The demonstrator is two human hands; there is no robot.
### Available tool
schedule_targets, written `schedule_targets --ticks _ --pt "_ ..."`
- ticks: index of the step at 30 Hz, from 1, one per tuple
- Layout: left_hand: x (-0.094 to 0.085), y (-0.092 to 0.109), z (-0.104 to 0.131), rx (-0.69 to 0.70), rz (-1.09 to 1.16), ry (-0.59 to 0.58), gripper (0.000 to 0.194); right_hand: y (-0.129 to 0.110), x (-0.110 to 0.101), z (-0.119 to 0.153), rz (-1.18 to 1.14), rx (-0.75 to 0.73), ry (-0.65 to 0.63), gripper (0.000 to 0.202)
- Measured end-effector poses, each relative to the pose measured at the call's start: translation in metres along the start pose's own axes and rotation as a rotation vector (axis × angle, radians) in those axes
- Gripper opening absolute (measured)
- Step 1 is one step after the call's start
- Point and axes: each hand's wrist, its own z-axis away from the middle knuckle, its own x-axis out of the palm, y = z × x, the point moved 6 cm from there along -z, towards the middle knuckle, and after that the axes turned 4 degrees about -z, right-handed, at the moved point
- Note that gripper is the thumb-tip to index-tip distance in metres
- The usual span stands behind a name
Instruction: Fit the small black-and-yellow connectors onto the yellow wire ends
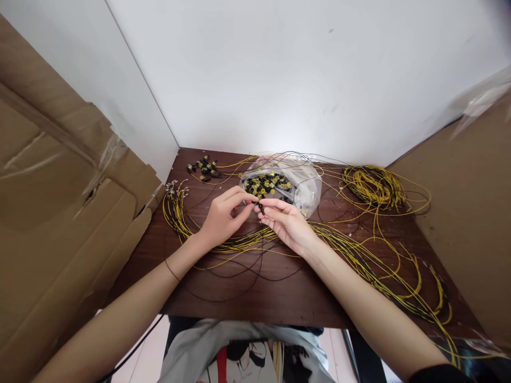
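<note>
Over the middle of the brown table, my left hand point(227, 215) and my right hand point(288, 224) meet at the fingertips. Between them is a small dark connector point(261, 207), pinched by the right fingers, with the left fingertips touching its upper left side. A thin dark wire hangs beneath it. Just behind the hands lies a clear plastic bag point(309, 186) holding several black and yellow connectors point(265, 183). A long bundle of yellow and black wires point(347, 247) runs under both hands across the table.
Several finished-looking connectors with wires point(205, 169) lie at the back left. A coiled wire bundle point(373, 187) sits at the back right. Cardboard point(59, 202) stands on the left, more cardboard point(469, 213) on the right, and a white wall point(279, 74) behind.
</note>
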Motion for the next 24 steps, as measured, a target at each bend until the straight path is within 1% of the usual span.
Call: schedule_targets --ticks 7,11,24 --pt "0.0009 -0.0015 -0.0014 -0.03 0.015 -0.022 0.011 0.0006 -0.0014 -0.0008 -0.005 0.003 0.016 0.026" --pt "0.0016 -0.0021 -0.0017 -0.024 0.046 -0.035 0.011 0.0008 -0.0027 -0.0014 -0.007 0.002 0.031 0.027" --pt "0.0024 -0.0011 -0.0011 0.002 0.057 -0.045 0.01 0.0008 -0.0004 -0.0005 0.036 -0.008 0.016 0.023"
